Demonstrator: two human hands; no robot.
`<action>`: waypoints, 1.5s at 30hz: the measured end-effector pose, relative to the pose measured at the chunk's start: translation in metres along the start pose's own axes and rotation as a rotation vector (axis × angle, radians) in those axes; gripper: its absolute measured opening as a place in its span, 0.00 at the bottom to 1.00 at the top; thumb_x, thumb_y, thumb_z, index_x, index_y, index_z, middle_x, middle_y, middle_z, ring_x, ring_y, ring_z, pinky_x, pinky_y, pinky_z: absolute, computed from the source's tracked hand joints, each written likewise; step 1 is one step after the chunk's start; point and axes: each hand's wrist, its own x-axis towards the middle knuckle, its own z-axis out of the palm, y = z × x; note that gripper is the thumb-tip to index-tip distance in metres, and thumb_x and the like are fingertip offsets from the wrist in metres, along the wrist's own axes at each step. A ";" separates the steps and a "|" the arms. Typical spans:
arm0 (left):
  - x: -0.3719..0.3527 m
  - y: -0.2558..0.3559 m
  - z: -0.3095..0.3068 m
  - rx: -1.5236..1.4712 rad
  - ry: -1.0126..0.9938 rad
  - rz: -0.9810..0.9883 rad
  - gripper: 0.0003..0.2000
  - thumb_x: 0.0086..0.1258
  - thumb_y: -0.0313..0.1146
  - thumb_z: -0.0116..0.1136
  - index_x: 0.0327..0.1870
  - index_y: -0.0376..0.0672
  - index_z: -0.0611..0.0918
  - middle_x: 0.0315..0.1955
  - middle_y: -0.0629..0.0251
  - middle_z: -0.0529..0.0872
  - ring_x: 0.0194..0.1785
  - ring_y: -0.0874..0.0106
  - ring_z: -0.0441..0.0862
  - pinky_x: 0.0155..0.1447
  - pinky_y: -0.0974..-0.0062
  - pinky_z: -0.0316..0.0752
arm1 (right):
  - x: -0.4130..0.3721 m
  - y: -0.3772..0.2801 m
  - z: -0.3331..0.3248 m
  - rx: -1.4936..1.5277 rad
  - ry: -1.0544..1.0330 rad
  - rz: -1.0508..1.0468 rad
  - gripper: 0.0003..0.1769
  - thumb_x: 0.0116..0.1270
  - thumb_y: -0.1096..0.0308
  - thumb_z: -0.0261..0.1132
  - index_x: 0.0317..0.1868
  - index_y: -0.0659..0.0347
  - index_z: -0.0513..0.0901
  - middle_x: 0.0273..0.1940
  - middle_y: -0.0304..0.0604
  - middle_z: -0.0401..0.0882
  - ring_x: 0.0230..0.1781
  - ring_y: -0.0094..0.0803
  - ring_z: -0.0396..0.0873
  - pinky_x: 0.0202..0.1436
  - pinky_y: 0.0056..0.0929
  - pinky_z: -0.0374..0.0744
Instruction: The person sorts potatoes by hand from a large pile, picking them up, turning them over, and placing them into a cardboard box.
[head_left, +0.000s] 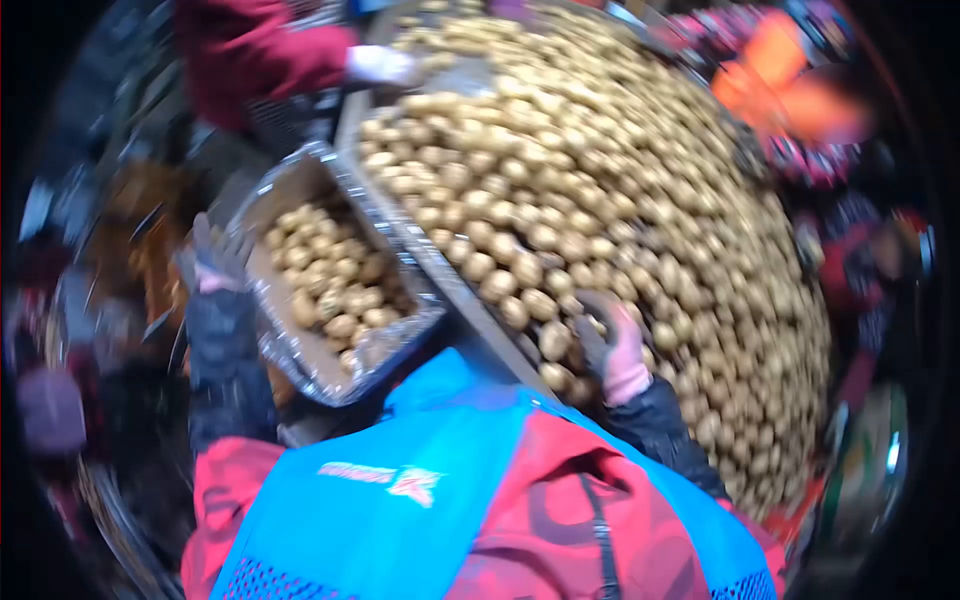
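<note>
My left hand (215,258), in a grey and pink glove, is at the left edge of a plastic-lined box (268,320), its fingers apart and pointing up. Round yellowish produce (330,275), like potatoes, partly fills the box. To the right, a large heap of the same produce (620,200) covers a wide table with a raised rim (450,285). At the near part of the heap is my right hand (610,345), in a similar glove, its fingers curled around a potato. Blur hides the exact grip.
A co-worker's red sleeve (270,60) and gloved hand (385,66) reach to the heap's far left. Another person in orange gloves (785,90) is at the far right. More people and blurred items line both sides.
</note>
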 end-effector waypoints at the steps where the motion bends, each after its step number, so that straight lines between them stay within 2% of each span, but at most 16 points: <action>1: -0.076 0.047 0.115 -0.222 0.218 -0.116 0.28 0.72 0.32 0.62 0.72 0.44 0.69 0.62 0.56 0.76 0.55 0.67 0.78 0.63 0.64 0.75 | -0.009 0.005 -0.010 -0.052 0.022 -0.065 0.22 0.65 0.63 0.71 0.57 0.63 0.82 0.51 0.54 0.84 0.54 0.50 0.81 0.60 0.41 0.78; 3: -0.115 0.021 0.184 -0.108 -0.107 -0.087 0.30 0.73 0.30 0.62 0.75 0.45 0.68 0.66 0.54 0.76 0.57 0.65 0.79 0.65 0.64 0.75 | -0.042 0.026 -0.025 -0.220 0.073 -0.007 0.31 0.61 0.59 0.74 0.62 0.63 0.79 0.56 0.57 0.80 0.58 0.56 0.78 0.64 0.46 0.75; 7: -0.219 -0.013 0.302 0.695 -0.854 0.584 0.27 0.72 0.37 0.63 0.71 0.41 0.72 0.67 0.49 0.74 0.68 0.54 0.73 0.71 0.65 0.68 | -0.111 0.024 -0.057 -0.552 -0.019 0.134 0.49 0.52 0.52 0.80 0.71 0.62 0.68 0.70 0.60 0.65 0.68 0.61 0.68 0.72 0.50 0.69; 11: -0.269 -0.036 0.353 1.122 -1.224 0.944 0.34 0.65 0.48 0.66 0.71 0.45 0.72 0.70 0.48 0.70 0.75 0.46 0.63 0.74 0.41 0.58 | -0.149 0.029 -0.043 -0.820 -0.191 0.176 0.55 0.46 0.41 0.80 0.72 0.54 0.69 0.72 0.59 0.64 0.70 0.59 0.65 0.74 0.60 0.61; 12: -0.276 -0.037 0.359 1.232 -1.336 0.814 0.37 0.64 0.50 0.66 0.74 0.48 0.69 0.74 0.49 0.65 0.78 0.42 0.57 0.76 0.33 0.49 | -0.136 0.023 -0.039 -0.791 -0.202 0.211 0.55 0.45 0.40 0.80 0.72 0.52 0.69 0.72 0.58 0.63 0.71 0.59 0.64 0.74 0.61 0.60; 18: -0.270 -0.031 0.373 1.305 -1.350 0.744 0.38 0.65 0.55 0.64 0.75 0.50 0.69 0.76 0.50 0.62 0.79 0.41 0.54 0.75 0.32 0.49 | -0.064 0.031 0.007 -0.914 -0.130 -0.021 0.44 0.52 0.40 0.74 0.70 0.40 0.73 0.72 0.51 0.64 0.71 0.59 0.62 0.72 0.65 0.60; 20: -0.264 -0.034 0.378 1.340 -1.275 0.755 0.37 0.66 0.55 0.64 0.75 0.53 0.69 0.77 0.52 0.61 0.79 0.40 0.53 0.75 0.29 0.46 | -0.035 0.013 0.010 -0.719 -0.234 -0.034 0.38 0.56 0.42 0.71 0.69 0.35 0.75 0.73 0.49 0.62 0.74 0.59 0.58 0.71 0.69 0.60; 25: -0.226 -0.048 0.389 1.397 -1.052 0.962 0.21 0.67 0.47 0.60 0.59 0.52 0.82 0.77 0.57 0.63 0.78 0.44 0.56 0.73 0.27 0.49 | 0.044 0.030 0.052 -0.692 -0.031 -0.175 0.27 0.63 0.48 0.65 0.64 0.29 0.79 0.74 0.43 0.63 0.76 0.58 0.56 0.70 0.74 0.58; 27: -0.205 -0.053 0.396 1.460 -1.047 0.973 0.21 0.67 0.47 0.60 0.61 0.55 0.82 0.77 0.57 0.63 0.79 0.45 0.56 0.74 0.28 0.49 | 0.070 0.050 0.069 -0.812 -0.037 -0.212 0.28 0.65 0.47 0.64 0.66 0.31 0.77 0.76 0.44 0.61 0.79 0.58 0.51 0.69 0.82 0.53; 31: -0.198 -0.039 0.421 1.577 -1.111 0.812 0.22 0.67 0.46 0.61 0.63 0.61 0.82 0.77 0.57 0.62 0.80 0.48 0.54 0.76 0.31 0.46 | 0.104 0.046 0.049 -0.723 -0.132 -0.114 0.33 0.62 0.47 0.68 0.69 0.30 0.74 0.75 0.43 0.63 0.79 0.57 0.53 0.72 0.80 0.51; 35: -0.193 -0.053 0.414 1.484 -1.086 0.917 0.19 0.70 0.45 0.60 0.61 0.60 0.83 0.76 0.55 0.65 0.79 0.48 0.56 0.77 0.33 0.47 | 0.067 0.034 0.003 -0.512 0.023 -0.038 0.34 0.63 0.48 0.69 0.69 0.43 0.75 0.71 0.49 0.69 0.73 0.50 0.65 0.72 0.63 0.63; 37: -0.196 -0.054 0.409 1.381 -1.032 0.911 0.18 0.70 0.45 0.61 0.60 0.60 0.83 0.75 0.55 0.65 0.79 0.48 0.57 0.77 0.34 0.48 | 0.030 0.054 -0.044 -0.551 0.196 0.005 0.22 0.65 0.51 0.68 0.50 0.60 0.86 0.48 0.53 0.86 0.48 0.49 0.84 0.53 0.45 0.81; 38: -0.202 -0.054 0.406 1.369 -0.994 0.938 0.20 0.68 0.43 0.64 0.61 0.57 0.83 0.74 0.54 0.66 0.78 0.49 0.59 0.76 0.38 0.51 | 0.007 0.051 -0.076 -0.588 0.042 0.286 0.18 0.66 0.52 0.66 0.44 0.60 0.86 0.44 0.52 0.86 0.44 0.47 0.85 0.49 0.44 0.82; 39: -0.206 -0.055 0.403 1.367 -0.987 0.927 0.20 0.68 0.43 0.64 0.61 0.57 0.83 0.74 0.54 0.66 0.78 0.49 0.59 0.76 0.38 0.51 | -0.022 0.065 -0.092 -0.610 0.131 0.410 0.15 0.68 0.55 0.64 0.41 0.58 0.84 0.41 0.48 0.85 0.44 0.46 0.84 0.48 0.45 0.81; 41: -0.216 -0.058 0.399 1.123 -0.927 0.979 0.22 0.66 0.40 0.66 0.62 0.53 0.82 0.72 0.52 0.69 0.75 0.49 0.63 0.75 0.42 0.55 | -0.064 0.089 -0.115 -1.045 -0.031 0.525 0.11 0.70 0.58 0.62 0.41 0.56 0.83 0.39 0.42 0.85 0.45 0.41 0.84 0.46 0.43 0.81; 45: -0.261 -0.040 0.415 0.715 -1.220 0.960 0.23 0.65 0.32 0.66 0.62 0.44 0.81 0.63 0.49 0.78 0.66 0.49 0.75 0.69 0.54 0.68 | -0.056 0.098 -0.111 -1.312 -0.286 0.585 0.07 0.69 0.67 0.60 0.43 0.49 0.84 0.42 0.36 0.86 0.47 0.32 0.85 0.45 0.38 0.81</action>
